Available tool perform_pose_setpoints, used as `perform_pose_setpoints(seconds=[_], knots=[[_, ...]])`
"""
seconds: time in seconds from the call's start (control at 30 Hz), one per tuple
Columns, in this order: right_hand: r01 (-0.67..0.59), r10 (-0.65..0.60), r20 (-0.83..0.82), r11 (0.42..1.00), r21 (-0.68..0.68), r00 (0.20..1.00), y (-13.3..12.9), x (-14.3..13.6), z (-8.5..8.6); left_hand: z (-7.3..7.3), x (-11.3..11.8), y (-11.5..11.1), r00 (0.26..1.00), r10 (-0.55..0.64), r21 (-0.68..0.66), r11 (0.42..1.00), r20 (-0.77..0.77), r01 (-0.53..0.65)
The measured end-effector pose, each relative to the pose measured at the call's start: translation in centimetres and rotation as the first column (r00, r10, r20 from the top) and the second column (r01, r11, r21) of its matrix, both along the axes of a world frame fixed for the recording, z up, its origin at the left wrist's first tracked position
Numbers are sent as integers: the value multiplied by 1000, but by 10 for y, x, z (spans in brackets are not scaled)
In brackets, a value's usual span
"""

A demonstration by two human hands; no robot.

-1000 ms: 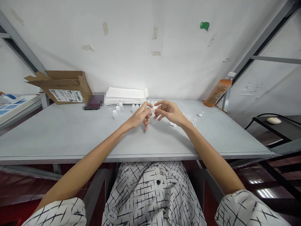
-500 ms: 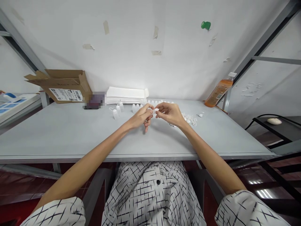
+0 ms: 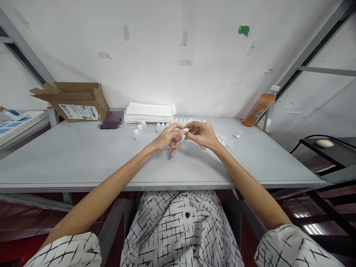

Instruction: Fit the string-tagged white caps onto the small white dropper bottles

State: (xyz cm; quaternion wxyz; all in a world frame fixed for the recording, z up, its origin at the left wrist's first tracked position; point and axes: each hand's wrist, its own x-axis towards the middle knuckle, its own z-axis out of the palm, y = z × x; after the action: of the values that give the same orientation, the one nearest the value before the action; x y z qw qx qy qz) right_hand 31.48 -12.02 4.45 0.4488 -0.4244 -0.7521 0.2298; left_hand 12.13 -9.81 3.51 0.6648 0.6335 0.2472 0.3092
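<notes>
Above the middle of the table, my left hand (image 3: 167, 137) is closed around a small translucent white plastic bottle (image 3: 182, 132). My right hand (image 3: 202, 134) pinches the right end of it, at a small white piece (image 3: 186, 130) partly covered by the fingertips. Behind the hands runs a row of similar translucent bottles (image 3: 162, 128), some hidden by my fingers. To the left, several more stand upright, among them a bottle with a thin loop (image 3: 137, 134). Beside my right wrist lies a heap of white looped pieces (image 3: 224, 141).
A stack of white card (image 3: 148, 112) rests against the wall, with a blurred dark object (image 3: 112, 118) and an open cardboard box (image 3: 79, 102) farther left. An orange drink bottle (image 3: 259, 107) leans at the back right. White scraps (image 3: 237, 136) lie near it.
Both hands stay nearly in place. The small bottle shows a little more between my fingers, and the fingertips have shifted slightly.
</notes>
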Motion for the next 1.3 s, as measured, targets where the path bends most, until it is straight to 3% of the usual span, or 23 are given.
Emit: perform_pose_setpoints(seconds=[0.3, 0.8, 0.9, 1.03, 1.13, 1.3], knots=[[15, -15, -20, 1000, 5, 1000, 1, -2, -5, -2, -1, -1, 996, 34, 51, 998, -80, -30], [-116, 106, -65, 979, -170, 992, -1, 1, -1, -2, -8, -1, 959, 68, 235, 972, -275, -1], [-111, 102, -58, 977, -182, 993, -2, 1, -1, -2, -9, -2, 933, 139, 403, 915, -332, 7], [-113, 102, -66, 974, -198, 993, -3, 1, 0, -2, -9, -3, 883, 266, 624, 781, -388, 39], [-109, 95, -72, 970, -216, 993, -3, 0, 0, -2, -9, -3, 857, 309, 688, 722, -413, 72], [-105, 80, -113, 967, -231, 990, -2, -3, 1, -4, -6, -3, 847, 349, 736, 673, -401, 71]])
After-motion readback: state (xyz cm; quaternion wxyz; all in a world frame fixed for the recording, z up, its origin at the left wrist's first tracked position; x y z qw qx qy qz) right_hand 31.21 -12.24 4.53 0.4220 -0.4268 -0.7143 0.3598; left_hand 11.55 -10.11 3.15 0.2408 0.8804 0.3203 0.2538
